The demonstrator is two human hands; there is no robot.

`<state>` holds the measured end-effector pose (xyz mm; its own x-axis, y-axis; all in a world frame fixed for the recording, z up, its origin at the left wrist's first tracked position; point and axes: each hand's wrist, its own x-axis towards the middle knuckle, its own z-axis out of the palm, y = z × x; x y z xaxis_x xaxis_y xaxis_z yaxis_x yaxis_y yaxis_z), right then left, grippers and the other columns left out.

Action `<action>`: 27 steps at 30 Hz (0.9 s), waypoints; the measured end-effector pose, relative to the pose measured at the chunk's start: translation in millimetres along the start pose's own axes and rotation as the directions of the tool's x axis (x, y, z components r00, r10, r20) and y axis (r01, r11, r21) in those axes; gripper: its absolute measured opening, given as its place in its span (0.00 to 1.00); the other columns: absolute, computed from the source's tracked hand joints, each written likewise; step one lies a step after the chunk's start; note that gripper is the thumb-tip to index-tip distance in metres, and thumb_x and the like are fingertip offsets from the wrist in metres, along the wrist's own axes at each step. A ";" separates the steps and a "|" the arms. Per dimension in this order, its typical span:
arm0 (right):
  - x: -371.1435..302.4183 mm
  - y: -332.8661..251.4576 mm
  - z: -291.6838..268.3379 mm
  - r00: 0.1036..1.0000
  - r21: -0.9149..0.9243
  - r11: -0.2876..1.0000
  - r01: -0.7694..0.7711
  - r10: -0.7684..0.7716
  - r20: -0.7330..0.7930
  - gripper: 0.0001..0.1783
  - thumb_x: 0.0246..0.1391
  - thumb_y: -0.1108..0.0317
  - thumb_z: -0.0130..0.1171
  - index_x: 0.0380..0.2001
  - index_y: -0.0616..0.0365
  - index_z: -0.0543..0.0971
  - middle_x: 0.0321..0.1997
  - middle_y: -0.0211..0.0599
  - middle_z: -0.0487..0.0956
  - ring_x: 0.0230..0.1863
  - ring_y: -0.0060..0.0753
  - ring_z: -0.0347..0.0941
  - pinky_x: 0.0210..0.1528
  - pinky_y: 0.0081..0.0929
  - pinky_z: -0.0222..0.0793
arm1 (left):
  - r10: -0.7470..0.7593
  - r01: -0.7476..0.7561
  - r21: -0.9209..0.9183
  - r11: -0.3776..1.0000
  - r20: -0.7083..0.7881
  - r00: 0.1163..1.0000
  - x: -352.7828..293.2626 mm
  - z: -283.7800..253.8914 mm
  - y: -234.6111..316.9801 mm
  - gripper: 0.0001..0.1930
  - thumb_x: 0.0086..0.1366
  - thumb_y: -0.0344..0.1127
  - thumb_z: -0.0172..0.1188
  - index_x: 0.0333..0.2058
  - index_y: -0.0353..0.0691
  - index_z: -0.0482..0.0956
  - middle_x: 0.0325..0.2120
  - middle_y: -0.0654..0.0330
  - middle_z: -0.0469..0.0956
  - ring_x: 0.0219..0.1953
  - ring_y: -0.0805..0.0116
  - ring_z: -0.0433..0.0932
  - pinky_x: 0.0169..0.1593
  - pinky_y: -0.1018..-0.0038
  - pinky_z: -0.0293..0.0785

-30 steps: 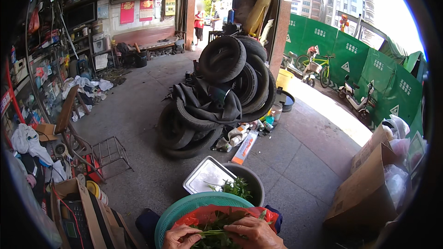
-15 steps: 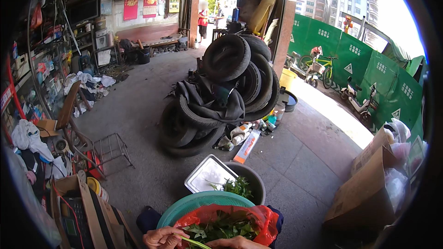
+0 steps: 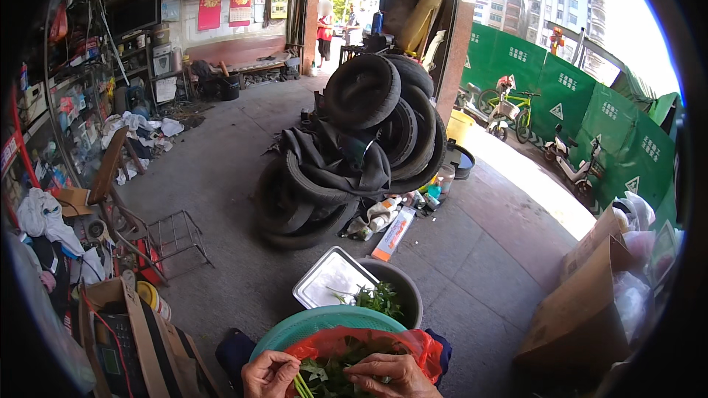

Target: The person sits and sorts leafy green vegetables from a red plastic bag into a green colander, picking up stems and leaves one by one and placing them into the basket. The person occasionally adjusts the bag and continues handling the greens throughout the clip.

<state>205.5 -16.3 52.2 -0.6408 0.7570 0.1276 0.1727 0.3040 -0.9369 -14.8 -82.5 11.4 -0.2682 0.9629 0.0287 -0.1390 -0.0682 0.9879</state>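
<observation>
My left hand (image 3: pixel 269 374) pinches a few slim green stems (image 3: pixel 302 386) at the lower edge of the view. My right hand (image 3: pixel 392 374) is to its right, thumb and fingers drawn together over the leaves; what they hold is too small to make out. Beneath both hands lie leafy greens (image 3: pixel 332 362) in a red plastic bag (image 3: pixel 422 352). The bag sits inside a round teal plastic basket (image 3: pixel 295 324). Just beyond, a grey basin (image 3: pixel 414 302) holds more greens (image 3: pixel 380 301), with a silver metal tray (image 3: pixel 332 280) tilted on its rim.
A heap of black tires (image 3: pixel 361 92) stands ahead, a long white-and-orange box (image 3: pixel 394 234) before it. Cardboard boxes (image 3: pixel 568 317) are at the right; another carton (image 3: pixel 151 324) and a metal frame (image 3: pixel 177 247) are at the left. Crowded shelves (image 3: pixel 66 114) line the left wall.
Both hands have come up further into view, the right one the most. The stems in my left hand, which pointed right, now point downward.
</observation>
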 end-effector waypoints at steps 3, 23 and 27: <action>4.8 -6.7 15.1 0.989 -0.072 0.987 0.143 -0.139 0.052 0.09 0.57 0.72 0.58 0.39 0.67 0.79 0.35 0.47 0.78 0.35 0.42 0.77 0.35 0.33 0.71 | 0.254 -0.286 0.395 0.873 0.134 0.958 -2.6 29.5 7.6 0.05 0.65 0.30 0.60 0.37 0.35 0.79 0.27 0.60 0.79 0.31 0.68 0.77 0.37 0.75 0.71; -3.3 -22.3 25.2 0.898 -0.306 0.926 0.220 -0.315 -0.308 0.13 0.45 0.76 0.67 0.37 0.65 0.80 0.36 0.46 0.81 0.29 0.38 0.80 0.28 0.28 0.75 | 0.391 -0.418 0.297 0.859 0.148 0.908 -0.2 55.0 45.2 0.05 0.60 0.27 0.64 0.35 0.34 0.84 0.27 0.51 0.83 0.29 0.60 0.82 0.35 0.70 0.76; -3.4 -23.4 25.8 0.901 -0.270 0.946 0.179 -0.268 -0.342 0.11 0.47 0.77 0.65 0.36 0.65 0.80 0.35 0.46 0.81 0.28 0.38 0.80 0.29 0.27 0.75 | 0.246 -0.253 0.224 0.941 0.060 0.967 -0.4 59.5 39.6 0.06 0.62 0.28 0.63 0.36 0.32 0.83 0.28 0.53 0.83 0.30 0.65 0.81 0.36 0.72 0.76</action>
<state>184.4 -40.9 65.3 -0.3673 0.7982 0.4774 0.2512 0.5793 -0.7754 36.5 -70.1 59.6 -0.2363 0.9304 0.2802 0.1503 -0.2499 0.9565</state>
